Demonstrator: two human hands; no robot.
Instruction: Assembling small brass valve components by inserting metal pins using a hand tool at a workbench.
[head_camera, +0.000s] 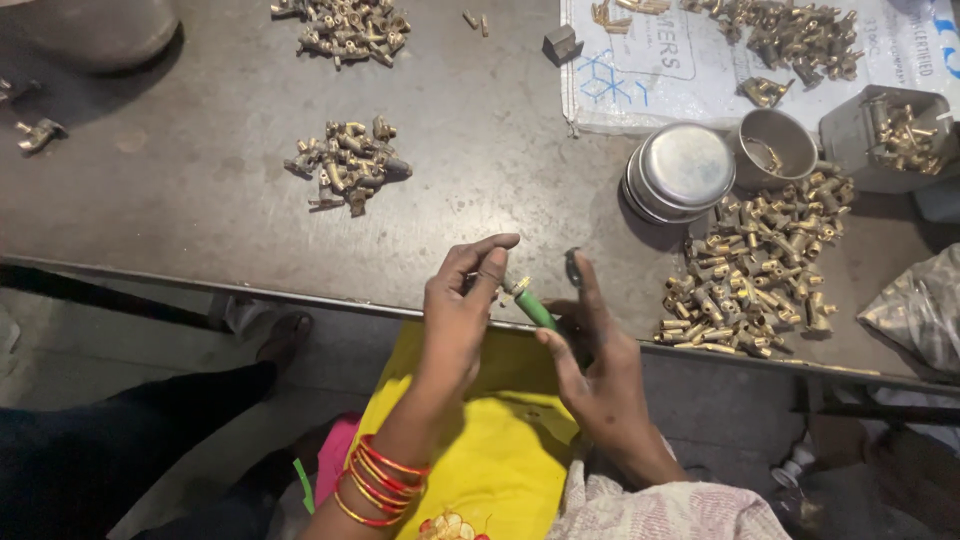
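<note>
At the table (200, 220) edge | left hand (462, 300) pinches a small brass part (517, 287) | right hand (590, 350) grips a green tool (536, 309) | tool points to 10 o'clock, tip touching the part | brass pile (755, 270) at 2 o'clock, nearer the right hand

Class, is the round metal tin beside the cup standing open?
No. The round metal tin has its lid on, while the cup beside it is open.
</note>
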